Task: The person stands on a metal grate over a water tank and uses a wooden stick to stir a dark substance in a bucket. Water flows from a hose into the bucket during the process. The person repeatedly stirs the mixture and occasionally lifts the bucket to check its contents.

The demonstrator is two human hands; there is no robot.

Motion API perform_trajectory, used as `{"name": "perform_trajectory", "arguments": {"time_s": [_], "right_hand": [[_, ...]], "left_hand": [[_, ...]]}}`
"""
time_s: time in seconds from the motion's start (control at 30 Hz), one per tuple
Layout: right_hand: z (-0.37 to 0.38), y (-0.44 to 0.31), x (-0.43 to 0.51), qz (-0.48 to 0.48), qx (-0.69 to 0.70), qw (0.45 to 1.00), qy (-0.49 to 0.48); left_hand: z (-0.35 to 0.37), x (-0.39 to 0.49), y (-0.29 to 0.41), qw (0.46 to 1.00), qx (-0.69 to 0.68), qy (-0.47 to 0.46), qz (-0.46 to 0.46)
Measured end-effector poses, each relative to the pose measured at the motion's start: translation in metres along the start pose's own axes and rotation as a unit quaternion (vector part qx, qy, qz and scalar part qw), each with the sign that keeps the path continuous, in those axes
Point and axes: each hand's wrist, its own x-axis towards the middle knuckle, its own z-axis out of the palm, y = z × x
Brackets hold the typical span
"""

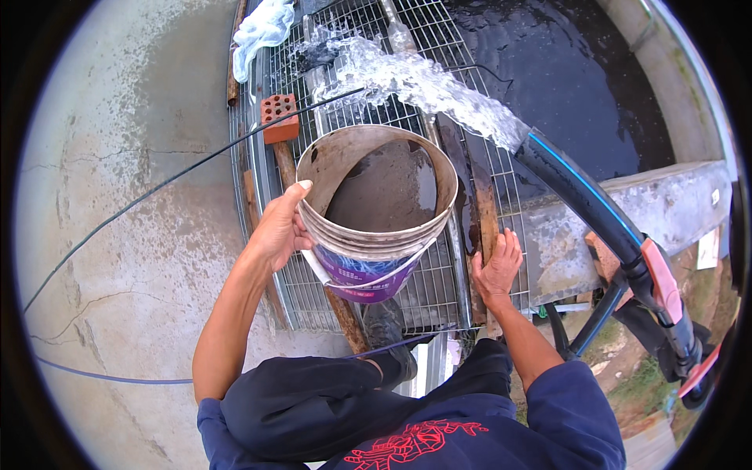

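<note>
My left hand grips the rim of a plastic bucket, thumb over the lip and fingers outside. Its wall carries a purple printed label with writing, and a white bail handle hangs down the near side. Inside is a dark, murky layer, either liquid or wet sediment. The bucket is on or just above a wire mesh grate; its base is hidden. My right hand holds nothing and leans, thumb apart, at a wooden batten and the mesh edge.
Water gushes leftward from a black pipe with a blue stripe onto the grate. A perforated brick and a pale plastic bag lie left. A thin black hose crosses the concrete floor. Dark water fills a walled tank right.
</note>
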Motion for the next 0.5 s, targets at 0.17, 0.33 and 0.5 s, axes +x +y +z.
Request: {"name": "perform_trajectory", "arguments": {"time_s": [0.17, 0.33, 0.5], "right_hand": [[0.001, 0.0, 0.0, -0.001, -0.004, 1.0, 0.005], [0.002, 0.001, -0.001, 0.001, -0.01, 1.0, -0.001], [0.008, 0.004, -0.002, -0.007, -0.012, 1.0, 0.003]], "left_hand": [[-0.003, -0.007, -0.004, 1.0, -0.002, 0.001, -0.012], [-0.013, -0.021, -0.021, 1.0, -0.022, -0.007, 0.002], [-0.034, -0.032, -0.05, 0.999, -0.046, -0.02, 0.02]]}}
